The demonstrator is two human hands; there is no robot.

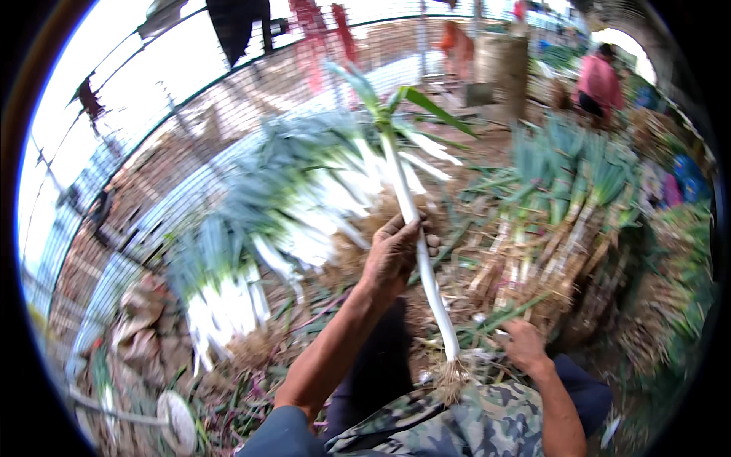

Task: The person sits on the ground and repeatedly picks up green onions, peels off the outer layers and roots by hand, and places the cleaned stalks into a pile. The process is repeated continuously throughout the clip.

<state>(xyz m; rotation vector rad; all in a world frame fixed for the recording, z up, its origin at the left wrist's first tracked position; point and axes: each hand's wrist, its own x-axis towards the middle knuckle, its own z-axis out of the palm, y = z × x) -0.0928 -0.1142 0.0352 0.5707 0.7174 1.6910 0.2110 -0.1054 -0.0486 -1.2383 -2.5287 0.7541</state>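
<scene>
My left hand (394, 251) is closed around the white stalk of a long green onion (430, 286), about midway along it. The onion stands tilted, its green leaves up and its roots hanging over my camouflage-covered lap (464, 423). Low on the right, near my knee, my right hand (527, 349) has its fingers loosely bent and apart, with nothing visible between them. Beside that hand are loose leaf scraps (506, 316) and peelings.
Cleaned white-stalked onions (312, 228) lie in a long row at left. Unpeeled, brownish onions (560, 236) are heaped at right. A round white object (177, 423) on a bar is at lower left. A person in pink (599, 82) is far right, near a tall sack (501, 72).
</scene>
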